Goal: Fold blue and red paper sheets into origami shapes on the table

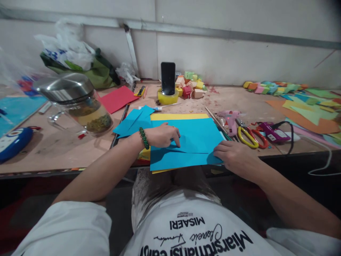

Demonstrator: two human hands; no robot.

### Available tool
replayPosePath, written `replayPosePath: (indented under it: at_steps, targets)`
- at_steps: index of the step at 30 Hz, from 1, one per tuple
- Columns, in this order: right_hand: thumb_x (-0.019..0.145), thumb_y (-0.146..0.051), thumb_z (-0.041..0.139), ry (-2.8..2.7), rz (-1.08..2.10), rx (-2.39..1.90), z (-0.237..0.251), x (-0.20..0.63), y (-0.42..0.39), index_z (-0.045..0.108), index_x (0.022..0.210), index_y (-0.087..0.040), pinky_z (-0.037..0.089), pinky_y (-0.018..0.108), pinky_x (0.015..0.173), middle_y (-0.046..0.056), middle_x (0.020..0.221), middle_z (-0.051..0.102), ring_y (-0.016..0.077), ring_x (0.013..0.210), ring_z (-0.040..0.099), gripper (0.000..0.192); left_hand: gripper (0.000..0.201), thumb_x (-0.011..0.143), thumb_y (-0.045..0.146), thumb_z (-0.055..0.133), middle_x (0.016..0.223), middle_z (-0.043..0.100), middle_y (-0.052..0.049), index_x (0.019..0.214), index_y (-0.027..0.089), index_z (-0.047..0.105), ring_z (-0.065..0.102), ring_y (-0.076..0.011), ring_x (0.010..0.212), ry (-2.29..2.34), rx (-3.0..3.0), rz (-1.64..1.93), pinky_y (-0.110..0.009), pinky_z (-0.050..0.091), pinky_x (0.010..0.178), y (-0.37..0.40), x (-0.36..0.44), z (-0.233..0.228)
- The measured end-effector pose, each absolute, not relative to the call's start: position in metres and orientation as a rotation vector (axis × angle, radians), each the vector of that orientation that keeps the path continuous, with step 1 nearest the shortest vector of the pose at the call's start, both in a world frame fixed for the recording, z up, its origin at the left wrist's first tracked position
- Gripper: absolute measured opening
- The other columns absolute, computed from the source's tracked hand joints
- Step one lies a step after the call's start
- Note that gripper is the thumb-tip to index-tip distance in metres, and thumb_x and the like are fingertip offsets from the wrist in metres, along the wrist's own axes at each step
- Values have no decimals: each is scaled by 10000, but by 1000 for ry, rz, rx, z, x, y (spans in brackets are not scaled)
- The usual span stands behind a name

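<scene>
One half-curled left hand [165,137] touches blue paper [197,129]; the right hand [233,155] covers its corner; whether either grip pinches is unclear.

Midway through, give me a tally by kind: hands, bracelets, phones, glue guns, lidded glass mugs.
Hands: 2
Green bead bracelet: 1
Phone: 1
Pink glue gun: 1
Lidded glass mug: 1
Total: 6
</scene>
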State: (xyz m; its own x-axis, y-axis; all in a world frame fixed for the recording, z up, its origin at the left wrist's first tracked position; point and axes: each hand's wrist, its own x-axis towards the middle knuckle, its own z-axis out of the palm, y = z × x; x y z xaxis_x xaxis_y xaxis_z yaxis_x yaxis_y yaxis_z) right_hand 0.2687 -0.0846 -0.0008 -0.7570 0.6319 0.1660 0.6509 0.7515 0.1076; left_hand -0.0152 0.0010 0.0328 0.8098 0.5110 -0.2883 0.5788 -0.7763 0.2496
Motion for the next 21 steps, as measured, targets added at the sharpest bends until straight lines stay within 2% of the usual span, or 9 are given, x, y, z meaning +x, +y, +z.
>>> replayPosePath:
  at_steps: [2,4,5,8,10,14,17,21]
  targets:
    - [786,28,425,-2768,-272,-974,6,258,-85,727,881,-155,518,341,747,112,934,730,225,890,628,365,511,744,-8,463,1327,602,-41,1035,298,752,538,-233,1195,831,2738,-283,-421,330,1072,-2,-12,35]
    - [783,47,391,-2746,-252,-895,7,243,-81,713,1049,-147,523,358,825,123,1100,715,223,979,623,461,438,745,15,495,1305,615,-57,981,267,763,548,-255,1167,831,2817,-265,-392,380,1014,-8,-7,38]
    - [771,51,400,-2786,-210,-859,4,236,-78,706,1084,-148,528,357,820,120,1127,711,219,969,628,481,402,751,23,501,1276,630,-73,962,245,761,561,-266,1144,835,2849,-263,-392,401,984,-12,-4,39]
    - [758,44,452,-2879,-56,-889,-7,223,-69,722,1048,-157,537,318,748,99,1084,727,206,915,643,445,352,804,43,487,1067,699,-120,1043,177,708,629,-267,993,885,2914,-275,-434,443,933,-34,6,35]
    - [766,34,470,-2878,-7,-933,-12,221,-67,728,1043,-166,532,306,745,94,1092,727,200,919,645,428,328,859,83,486,1023,702,-136,1114,169,674,647,-272,964,932,2999,-185,-518,402,1002,-51,11,26]
    - [776,24,479,-2859,16,-968,-14,224,-70,726,1062,-189,515,281,769,82,1111,724,186,944,638,434,292,927,94,439,1144,672,-172,1108,124,666,613,-272,1087,1091,3158,-3,-546,331,1096,-80,16,7]
    - [793,-3,501,-2880,27,-1019,-10,221,-72,716,1065,-198,498,264,746,87,1093,717,179,927,623,398,330,928,89,422,1228,645,-184,1161,97,656,572,-276,1168,1174,3263,21,-515,348,1108,-92,17,-3]
    - [844,-54,510,-2913,9,-979,-7,218,-70,710,1035,-184,470,261,698,109,1020,706,189,890,590,305,356,915,84,413,1216,660,-178,1159,77,672,566,-270,1185,1216,3354,76,-465,380,1101,-101,6,-10]
